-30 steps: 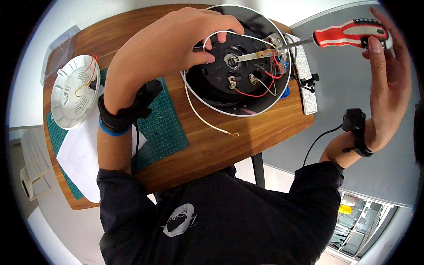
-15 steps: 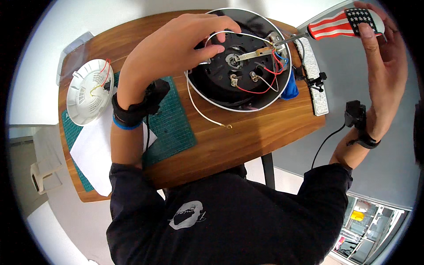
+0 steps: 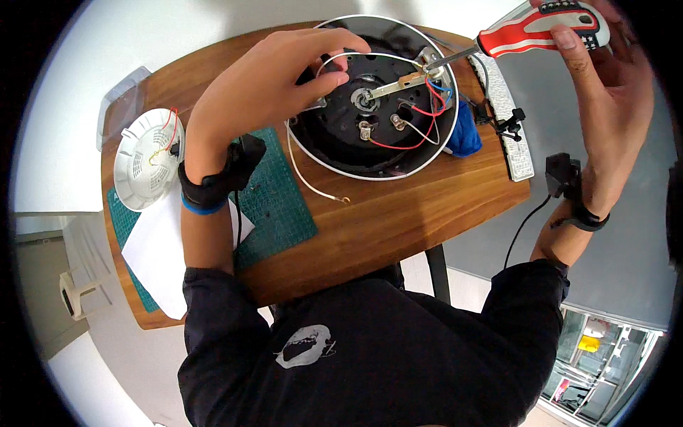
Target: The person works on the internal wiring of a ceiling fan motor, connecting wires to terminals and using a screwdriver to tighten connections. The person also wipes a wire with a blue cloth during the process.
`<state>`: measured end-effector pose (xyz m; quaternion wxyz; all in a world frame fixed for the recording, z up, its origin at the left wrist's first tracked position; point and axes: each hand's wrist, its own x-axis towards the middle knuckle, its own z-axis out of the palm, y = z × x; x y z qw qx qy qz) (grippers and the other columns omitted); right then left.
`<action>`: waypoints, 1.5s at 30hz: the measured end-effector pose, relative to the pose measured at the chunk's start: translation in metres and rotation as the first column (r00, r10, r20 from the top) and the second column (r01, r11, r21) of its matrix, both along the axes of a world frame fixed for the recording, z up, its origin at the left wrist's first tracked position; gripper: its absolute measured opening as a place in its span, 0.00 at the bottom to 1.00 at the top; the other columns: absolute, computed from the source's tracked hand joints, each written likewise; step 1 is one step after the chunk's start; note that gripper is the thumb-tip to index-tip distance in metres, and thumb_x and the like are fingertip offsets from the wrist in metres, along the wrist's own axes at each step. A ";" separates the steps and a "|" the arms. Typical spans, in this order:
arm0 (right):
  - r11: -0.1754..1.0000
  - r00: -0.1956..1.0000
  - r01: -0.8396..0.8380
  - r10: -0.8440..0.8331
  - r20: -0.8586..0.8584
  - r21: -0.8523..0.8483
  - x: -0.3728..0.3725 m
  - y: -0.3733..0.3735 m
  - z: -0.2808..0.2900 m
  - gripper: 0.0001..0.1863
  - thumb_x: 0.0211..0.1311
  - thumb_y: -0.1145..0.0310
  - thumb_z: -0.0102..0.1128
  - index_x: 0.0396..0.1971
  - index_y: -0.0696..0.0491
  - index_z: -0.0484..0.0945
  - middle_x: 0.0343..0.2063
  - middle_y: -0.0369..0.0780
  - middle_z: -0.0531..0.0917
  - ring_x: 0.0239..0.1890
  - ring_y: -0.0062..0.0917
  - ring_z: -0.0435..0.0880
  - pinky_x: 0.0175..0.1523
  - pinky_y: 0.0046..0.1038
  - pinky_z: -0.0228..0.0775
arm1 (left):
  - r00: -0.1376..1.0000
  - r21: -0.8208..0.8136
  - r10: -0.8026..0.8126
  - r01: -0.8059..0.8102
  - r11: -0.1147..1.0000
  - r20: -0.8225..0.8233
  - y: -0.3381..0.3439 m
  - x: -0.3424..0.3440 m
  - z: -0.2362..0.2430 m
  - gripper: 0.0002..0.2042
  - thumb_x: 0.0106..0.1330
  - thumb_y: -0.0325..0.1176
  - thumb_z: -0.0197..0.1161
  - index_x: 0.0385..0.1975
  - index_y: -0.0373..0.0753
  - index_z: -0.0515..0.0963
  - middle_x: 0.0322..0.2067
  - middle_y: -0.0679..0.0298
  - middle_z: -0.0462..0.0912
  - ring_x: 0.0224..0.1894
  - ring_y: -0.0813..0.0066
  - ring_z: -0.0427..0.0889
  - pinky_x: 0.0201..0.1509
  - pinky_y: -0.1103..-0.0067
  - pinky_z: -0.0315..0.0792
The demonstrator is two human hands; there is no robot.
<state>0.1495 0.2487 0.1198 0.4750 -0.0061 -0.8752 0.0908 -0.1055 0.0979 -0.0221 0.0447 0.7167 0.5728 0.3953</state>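
Note:
My right hand (image 3: 608,85) grips a screwdriver (image 3: 523,35) by its red and white striped handle with a starred end. Its shaft slants down to a metal bracket (image 3: 430,64) inside the right rim of an opened round black appliance body (image 3: 334,146). My left hand (image 3: 277,82) arches over the body's left side, fingers bent and thumb apart from the index finger. A white wire (image 3: 377,55) runs from the bracket into the curl of that hand. Below the hand, a white wire end with a ring terminal (image 3: 345,200) hangs over the table. Whether the bent fingers pinch it is hidden.
A white vented cover (image 3: 142,160) with red and yellow wires lies at left, by white paper (image 3: 160,260) and a green cutting mat (image 3: 277,206). At right are a blue cloth-like thing (image 3: 466,135) and a white textured strip (image 3: 501,107) with a black cable along the wooden table's edge (image 3: 516,192).
The screwdriver handle has turned about its length, showing more red and less of the starred patch. The whole view has shifted slightly; my left hand keeps its pose over the appliance body.

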 end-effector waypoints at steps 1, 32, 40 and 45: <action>0.999 1.000 0.029 -0.029 0.007 -0.016 0.001 -0.005 0.004 0.21 0.78 0.74 0.66 0.66 0.56 0.75 0.59 0.48 0.86 0.55 0.35 0.92 0.54 0.34 0.93 | 1.000 -0.008 0.003 -0.003 1.000 0.010 0.000 0.000 0.000 0.26 0.74 0.24 0.70 0.71 0.47 0.81 0.45 0.59 0.89 0.41 0.64 0.87 0.50 0.71 0.82; 0.961 0.958 -0.203 0.234 0.165 -0.186 -0.018 -0.002 0.019 0.32 0.73 0.82 0.63 0.75 0.56 0.71 0.58 0.48 0.84 0.59 0.36 0.91 0.56 0.32 0.92 | 1.000 0.006 0.019 -0.019 1.000 0.016 -0.001 0.002 -0.003 0.24 0.74 0.24 0.69 0.70 0.45 0.81 0.46 0.54 0.90 0.45 0.56 0.90 0.53 0.67 0.84; 0.972 0.989 0.055 -0.084 -0.120 -0.230 -0.027 -0.002 -0.015 0.26 0.77 0.76 0.66 0.71 0.55 0.72 0.59 0.49 0.84 0.58 0.37 0.91 0.55 0.34 0.94 | 1.000 0.075 0.012 -0.012 0.997 0.002 0.001 0.003 -0.002 0.20 0.76 0.29 0.69 0.67 0.44 0.81 0.41 0.54 0.89 0.41 0.50 0.88 0.47 0.62 0.80; 0.965 0.995 -0.099 0.102 -0.002 -0.242 -0.014 0.016 0.000 0.25 0.80 0.74 0.64 0.72 0.53 0.70 0.63 0.52 0.82 0.59 0.39 0.90 0.52 0.35 0.97 | 0.999 0.021 0.009 -0.010 1.000 0.034 0.000 0.004 -0.001 0.22 0.75 0.26 0.69 0.68 0.44 0.81 0.42 0.54 0.89 0.39 0.54 0.88 0.45 0.65 0.81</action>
